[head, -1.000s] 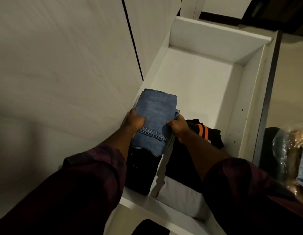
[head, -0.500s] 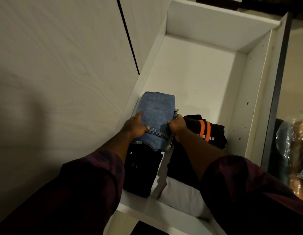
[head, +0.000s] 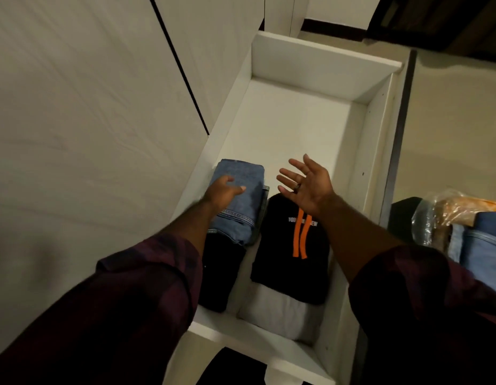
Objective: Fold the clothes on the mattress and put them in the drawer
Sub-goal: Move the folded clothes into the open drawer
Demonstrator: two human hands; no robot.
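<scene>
The open white wooden drawer (head: 319, 65) holds four items in its near half.

- **Left column:** the folded blue denim jeans (head: 247, 179) lie against the left wall, partly on top of a folded plain black garment (head: 222, 273).
- **Right column:** a folded black garment with orange stripes and white lettering (head: 291, 262) rests on a pale grey folded cloth (head: 280, 318).

The left grip (head: 223, 190) rests on the jeans with relaxed fingers, clasping nothing. The right grip (head: 308, 184) hovers above the striped garment, fingers spread, holding nothing.

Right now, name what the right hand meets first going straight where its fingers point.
The right hand misses the folded jeans; likely the bare drawer floor near the left wall first. Depth is unclear.
</scene>
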